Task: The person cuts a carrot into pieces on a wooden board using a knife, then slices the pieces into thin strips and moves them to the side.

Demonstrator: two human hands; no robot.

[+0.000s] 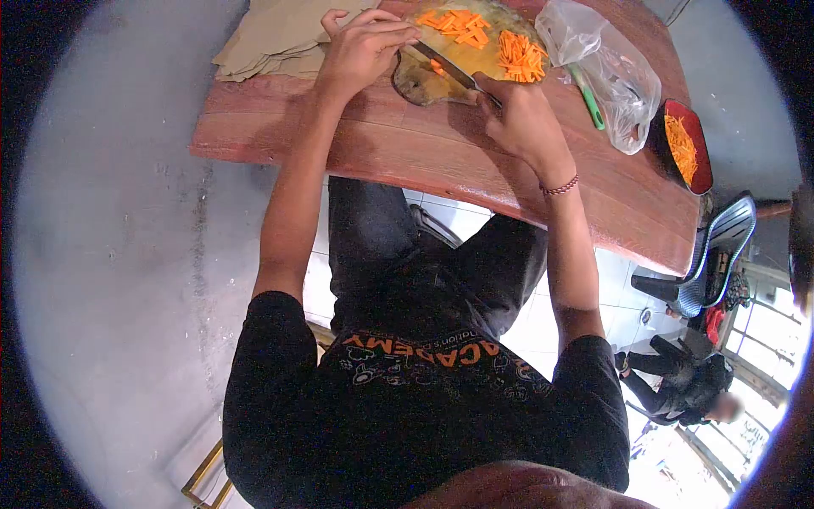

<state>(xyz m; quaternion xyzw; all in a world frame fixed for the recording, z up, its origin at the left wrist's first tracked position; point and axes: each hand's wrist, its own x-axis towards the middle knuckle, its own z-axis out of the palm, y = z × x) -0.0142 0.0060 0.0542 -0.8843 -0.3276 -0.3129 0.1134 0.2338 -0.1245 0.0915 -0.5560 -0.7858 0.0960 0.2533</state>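
Observation:
My right hand (527,121) grips the handle of a knife (445,64), its dark blade slanting up and left over the round wooden cutting board (415,89). At the blade's tip, my left hand (366,49) has its fingertips pinched together, with the outer fingers lifted. Whether a carrot bit sits under those fingertips is hidden. A few carrot pieces (437,67) lie right beside the blade. Flat carrot slices (458,25) are spread along the board's far side. On its right stands a heap of thin carrot sticks (521,58).
Brown paper (271,42) covers the wooden table's (398,148) far left. Right of the board are a green-handled tool (589,100), a clear plastic bag (623,81) and a red-and-black bowl (700,127) of shredded carrot. A chair (716,250) and another person (687,373) are at lower right.

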